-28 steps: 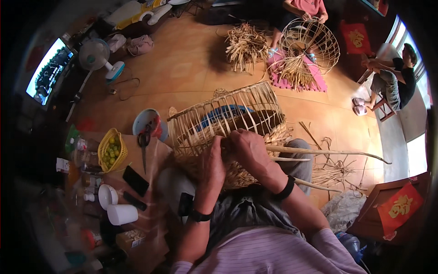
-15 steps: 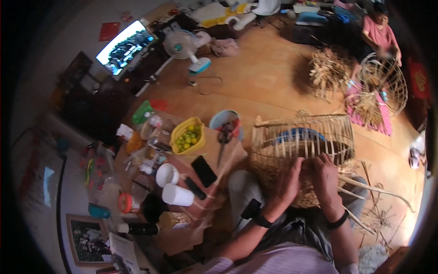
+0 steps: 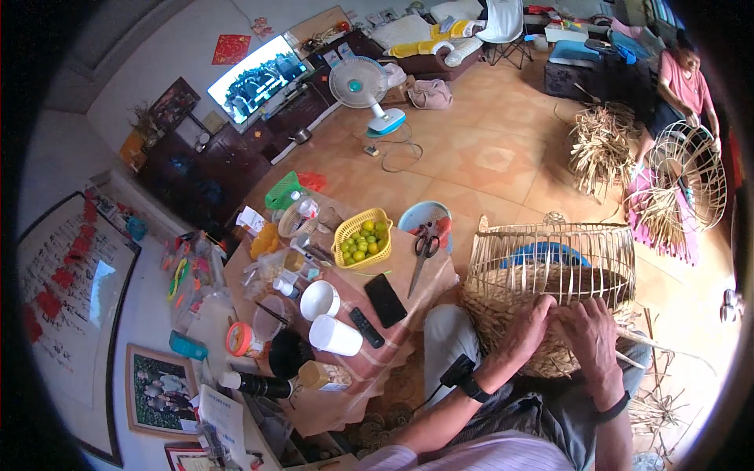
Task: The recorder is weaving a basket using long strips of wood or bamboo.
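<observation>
A half-woven basket of dried, straw-coloured strips rests on my lap, with thin upright stakes standing open along its far side. Inside it a blue rounded thing shows between the stakes. My left hand is closed, its fingertips pinching at the near side of the weave. Close beside it, my right hand has its fingers bent over the same stretch, thumb pressed inward. The fingertips almost meet, and the strip between them is mostly hidden. Loose pale strands stick out past my right hand.
On the table at left are scissors, a black phone, a remote, a white cup and a yellow basket of green fruit. At far right a person handles another basket frame beside a straw bundle.
The view has swung left, so everything sits further right and looks sharper. My hands stay at the same near side of the basket, with the fingers slightly shifted.
</observation>
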{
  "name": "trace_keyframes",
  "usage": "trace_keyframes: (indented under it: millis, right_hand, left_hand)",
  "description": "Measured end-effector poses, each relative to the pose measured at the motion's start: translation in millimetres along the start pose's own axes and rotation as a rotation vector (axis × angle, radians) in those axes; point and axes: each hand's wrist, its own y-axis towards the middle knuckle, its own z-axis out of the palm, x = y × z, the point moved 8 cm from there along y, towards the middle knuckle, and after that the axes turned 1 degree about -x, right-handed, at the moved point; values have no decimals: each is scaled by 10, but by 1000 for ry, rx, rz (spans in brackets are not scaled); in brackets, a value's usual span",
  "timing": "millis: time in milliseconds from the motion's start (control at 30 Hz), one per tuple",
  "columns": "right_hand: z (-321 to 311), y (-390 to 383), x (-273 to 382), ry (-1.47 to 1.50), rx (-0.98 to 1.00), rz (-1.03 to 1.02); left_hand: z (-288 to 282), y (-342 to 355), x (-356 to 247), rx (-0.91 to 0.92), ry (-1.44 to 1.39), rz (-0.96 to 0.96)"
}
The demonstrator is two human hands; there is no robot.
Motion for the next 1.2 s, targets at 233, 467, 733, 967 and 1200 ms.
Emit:
trace_keyframes:
  millis: [233, 467, 733, 967, 1200]
  right_hand:
    - [164, 159, -121, -74, 173, -147]
    - [8, 217, 17, 16, 223, -235]
    - [-90, 170, 61, 11, 237, -325]
    - [-33, -404, 17, -14, 240, -189]
    - [-148, -111, -104, 196, 103, -217]
  left_hand:
    - [12, -75, -38, -25, -45, 149]
    - [82, -126, -50, 67, 115, 249]
    - [195, 16, 156, 193, 80, 23]
    - [117, 80, -173, 62, -84, 131]
    - [-169, 232, -218, 277, 54, 118]
